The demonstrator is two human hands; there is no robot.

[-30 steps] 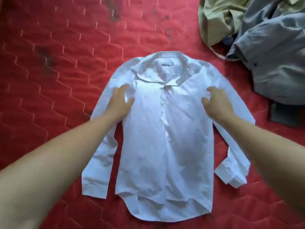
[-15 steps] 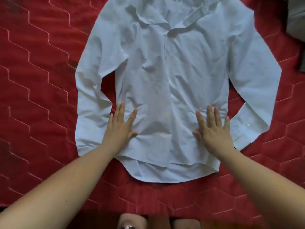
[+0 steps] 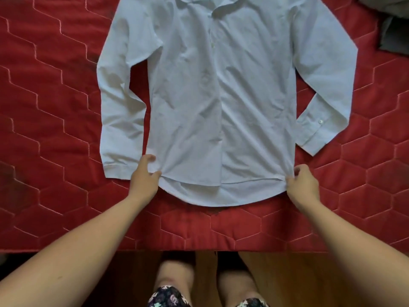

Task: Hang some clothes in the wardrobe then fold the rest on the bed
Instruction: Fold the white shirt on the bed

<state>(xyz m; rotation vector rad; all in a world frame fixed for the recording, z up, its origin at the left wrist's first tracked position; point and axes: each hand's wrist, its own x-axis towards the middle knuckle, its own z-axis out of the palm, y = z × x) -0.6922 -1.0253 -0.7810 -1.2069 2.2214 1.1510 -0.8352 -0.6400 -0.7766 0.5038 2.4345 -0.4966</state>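
Note:
A white long-sleeved shirt (image 3: 212, 103) lies flat, front up and buttoned, on the red quilted bed cover (image 3: 48, 89), collar away from me. Its left sleeve runs straight down beside the body; its right sleeve bends inward at the elbow. My left hand (image 3: 145, 176) pinches the shirt's lower left corner just above the hem. My right hand (image 3: 302, 180) pinches the lower right corner the same way. The cloth shows small pull creases at both pinches.
Dark grey clothing (image 3: 391, 29) lies at the bed's far right corner of the view. The bed's near edge (image 3: 199, 248) runs across below the shirt, with wooden floor (image 3: 287, 280) and my legs under it.
My hands slid down the shirt from chest level to the hem, flat palms becoming pinches on the two lower corners. The view tilted down, so the bed edge and floor now show.

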